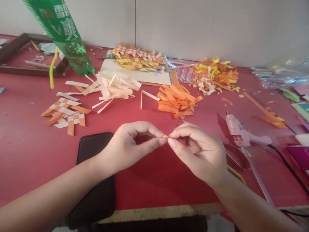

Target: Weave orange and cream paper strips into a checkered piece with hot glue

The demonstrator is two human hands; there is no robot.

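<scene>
My left hand (pixel 135 145) and my right hand (pixel 198 148) meet fingertip to fingertip above the red table. Between their pinched thumbs and fingers shows a small bit of folded orange and white paper strip (pixel 165 137); most of it is hidden by the fingers. Just beyond lies a heap of orange paper strips (pixel 175 100). A looser heap of cream paper strips (pixel 113 87) is to its left, with one bent strip (pixel 150 95) between the two. Woven orange and white paper pieces (pixel 64 111) rest further left.
A black phone (pixel 94 148) lies under my left forearm. A pink glue gun (pixel 241 130) with a cord sits at right. Behind stand a green bottle (pixel 65 35), a white board (pixel 147 75) bearing woven pieces, a pile of scraps (pixel 214 75) and a dark frame (pixel 14 48).
</scene>
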